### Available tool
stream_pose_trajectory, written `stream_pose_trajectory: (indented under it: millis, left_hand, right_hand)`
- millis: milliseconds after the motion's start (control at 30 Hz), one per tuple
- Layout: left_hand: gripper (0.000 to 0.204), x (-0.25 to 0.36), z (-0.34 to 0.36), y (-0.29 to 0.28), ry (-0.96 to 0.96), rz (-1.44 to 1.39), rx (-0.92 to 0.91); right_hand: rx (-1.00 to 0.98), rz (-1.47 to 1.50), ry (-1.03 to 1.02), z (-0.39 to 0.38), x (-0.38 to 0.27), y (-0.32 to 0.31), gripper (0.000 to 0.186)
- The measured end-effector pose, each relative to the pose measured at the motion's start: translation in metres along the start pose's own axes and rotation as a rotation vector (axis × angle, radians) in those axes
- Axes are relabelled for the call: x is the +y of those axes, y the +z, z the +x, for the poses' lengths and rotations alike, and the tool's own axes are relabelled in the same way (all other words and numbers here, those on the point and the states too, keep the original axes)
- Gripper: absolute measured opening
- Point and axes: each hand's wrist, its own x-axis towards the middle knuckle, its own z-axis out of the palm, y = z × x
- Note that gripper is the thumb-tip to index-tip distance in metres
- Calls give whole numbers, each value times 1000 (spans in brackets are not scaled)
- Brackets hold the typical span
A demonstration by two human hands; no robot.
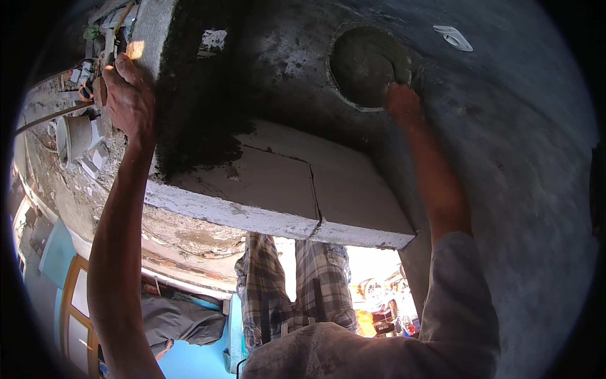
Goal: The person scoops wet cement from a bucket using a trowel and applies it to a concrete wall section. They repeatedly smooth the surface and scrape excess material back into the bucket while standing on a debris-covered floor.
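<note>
The largest thing in view is the grey plastered wall (pixel 505 158), which fills the right and upper part; its surface is rough and dark, as if damp. Next to it, a pale concrete ledge (pixel 284 183) stands out from the wall; a crack is seen across its face, and a dark patch of wet mortar (pixel 196 126) covers its upper left part. In the wall, above the ledge, a round hole (pixel 363 63) is found, already packed with grey mortar up to its light rim.

The right hand (pixel 403 101) is pressed at the lower right edge of the round hole; whether the fingers are bent or flat, or whether something is held in them, cannot be told, because only the back of the hand is shown. The left hand (pixel 129 95) is closed over the upper left corner of the ledge, and the body seems to be steadied by it.

It is judged that the filling is being smoothed; to do it well, the mortar should be pressed firmly from the rim inward, so that no gap is left at the edge, and the surface should be brought level with the wall around it; the grip on the ledge should be kept firm.

Smaller things are a white clip (pixel 453 36) fixed on the wall and a grey pot (pixel 76 136) among rubble at the left.
</note>
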Motion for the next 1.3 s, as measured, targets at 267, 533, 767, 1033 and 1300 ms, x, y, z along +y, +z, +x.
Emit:
stream_pose_trajectory:
  millis: [267, 533, 767, 1033, 1300]
  left_hand:
    - [63, 3, 0, -5, 1, -30, -9]
    - [56, 6, 0, -4, 43, 35, 28]
    - [56, 2, 0, -5, 41, 34, 25]
    - [58, 2, -1, -6, 25, 28, -1]
    - [62, 7, 0, -6, -7, -11, 4]
  right_hand:
    - [-202, 589, -250, -11, 50, 26, 43]
    - [-257, 1160, -174, -43, 21, 61, 39]
    - [-33, 1380, -259, -87, -35, -8, 29]
    - [566, 309, -123, -119, -120, 10, 32]
    - [84, 691, -547, -146, -106, 19, 35]
